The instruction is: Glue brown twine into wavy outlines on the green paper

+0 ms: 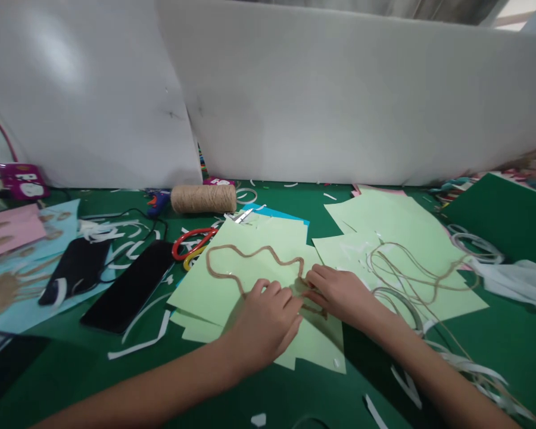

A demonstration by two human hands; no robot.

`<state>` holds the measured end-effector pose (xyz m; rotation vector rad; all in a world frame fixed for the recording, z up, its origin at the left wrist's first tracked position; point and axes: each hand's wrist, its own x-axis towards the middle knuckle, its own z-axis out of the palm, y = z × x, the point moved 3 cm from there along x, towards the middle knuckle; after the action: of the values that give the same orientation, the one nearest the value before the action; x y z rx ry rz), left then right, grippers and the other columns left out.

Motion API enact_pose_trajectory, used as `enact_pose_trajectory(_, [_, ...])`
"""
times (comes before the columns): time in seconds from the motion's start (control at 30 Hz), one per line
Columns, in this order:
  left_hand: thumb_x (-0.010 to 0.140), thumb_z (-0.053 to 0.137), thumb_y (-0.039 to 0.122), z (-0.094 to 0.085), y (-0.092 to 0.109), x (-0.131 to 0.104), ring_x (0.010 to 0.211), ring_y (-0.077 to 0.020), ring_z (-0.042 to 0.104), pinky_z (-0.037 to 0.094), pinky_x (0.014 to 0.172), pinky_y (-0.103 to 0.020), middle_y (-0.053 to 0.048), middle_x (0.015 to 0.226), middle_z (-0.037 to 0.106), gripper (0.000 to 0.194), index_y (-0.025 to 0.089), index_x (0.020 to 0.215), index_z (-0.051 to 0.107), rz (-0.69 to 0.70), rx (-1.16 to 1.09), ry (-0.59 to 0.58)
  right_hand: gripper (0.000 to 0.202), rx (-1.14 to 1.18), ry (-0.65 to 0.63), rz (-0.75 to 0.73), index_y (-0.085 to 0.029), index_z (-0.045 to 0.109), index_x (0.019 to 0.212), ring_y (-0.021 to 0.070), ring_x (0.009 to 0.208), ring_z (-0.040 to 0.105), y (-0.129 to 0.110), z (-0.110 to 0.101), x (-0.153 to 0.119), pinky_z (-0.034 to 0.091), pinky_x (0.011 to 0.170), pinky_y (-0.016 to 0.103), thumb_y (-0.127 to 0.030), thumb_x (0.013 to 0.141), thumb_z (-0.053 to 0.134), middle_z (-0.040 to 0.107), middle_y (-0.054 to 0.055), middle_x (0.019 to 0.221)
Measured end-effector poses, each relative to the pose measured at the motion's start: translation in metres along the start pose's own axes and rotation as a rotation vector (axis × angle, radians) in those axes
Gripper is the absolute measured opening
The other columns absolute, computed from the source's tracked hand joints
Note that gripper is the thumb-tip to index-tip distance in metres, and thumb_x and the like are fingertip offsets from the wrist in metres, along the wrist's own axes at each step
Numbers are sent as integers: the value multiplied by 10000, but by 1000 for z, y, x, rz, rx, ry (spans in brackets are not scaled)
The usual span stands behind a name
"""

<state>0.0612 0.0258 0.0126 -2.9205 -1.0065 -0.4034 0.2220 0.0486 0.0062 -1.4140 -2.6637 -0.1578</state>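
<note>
A wavy outline of brown twine lies on a light green sheet of paper in the middle of the table. My left hand rests on the lower part of this outline, fingers curled and closed on the twine; its fingertips are partly hidden. Close beside it, my right hand pinches the twine at the outline's right side. Between the two hands the twine is mostly covered by fingers. Loose twine lies in loops on more green sheets to the right.
A twine spool lies behind the paper, near red-handled scissors. Two black phones and white paper strips lie left. Tape rolls, a white cloth-like item and a green board are right. White panels stand behind.
</note>
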Motion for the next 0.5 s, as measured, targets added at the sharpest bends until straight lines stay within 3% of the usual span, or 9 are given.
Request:
enact_pose_trajectory(0.33, [904, 458, 274, 16, -4, 10, 796, -202, 472, 292, 729, -353, -34, 838, 587, 157, 176, 957, 569, -29, 59, -7, 128, 90, -23, 17, -179, 527, 836, 136, 700, 524, 7, -10, -6, 241, 519, 242, -227, 923, 446, 565, 19, 799])
enact_pose_trajectory(0.5, [910, 439, 274, 17, -3, 8, 783, -201, 458, 276, 726, -361, -33, 830, 562, 161, 179, 974, 552, -7, 104, 26, 170, -39, -9, 12, -156, 540, 804, 148, 694, 524, 12, -3, -3, 229, 512, 251, -260, 920, 473, 570, 36, 779])
